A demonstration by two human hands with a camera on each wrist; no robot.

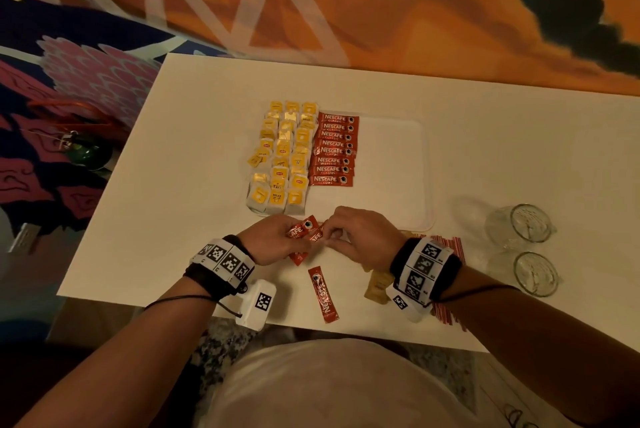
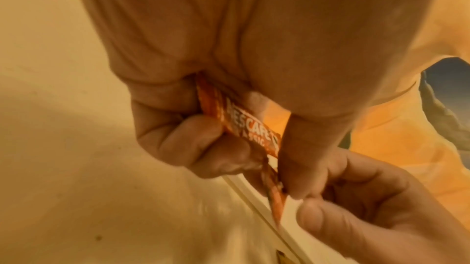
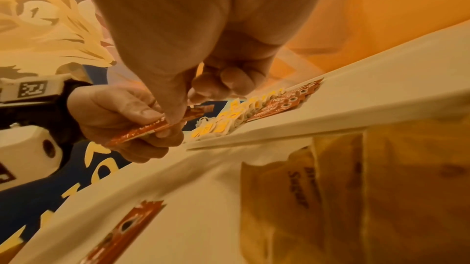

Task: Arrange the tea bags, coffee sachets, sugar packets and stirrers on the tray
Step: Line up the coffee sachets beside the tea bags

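A white tray (image 1: 391, 164) holds three columns of yellow tea bags (image 1: 284, 157) and, beside them, one column of red coffee sachets (image 1: 334, 150). At the tray's near edge my left hand (image 1: 294, 237) grips a few red coffee sachets (image 1: 302, 229). My right hand (image 1: 332, 232) pinches the end of one of them (image 1: 316, 237). In the left wrist view the fingers curl round a sachet (image 2: 244, 125), and the right hand's fingers (image 2: 356, 208) pinch its lower end. In the right wrist view the thumb and finger pinch the sachet (image 3: 142, 129).
One loose coffee sachet (image 1: 323, 294) lies near the table's front edge. Brown sugar packets (image 1: 377, 285) and red-striped sticks (image 1: 448, 245) lie under my right wrist. Two glass cups (image 1: 523, 223) stand at the right. The tray's right half is bare.
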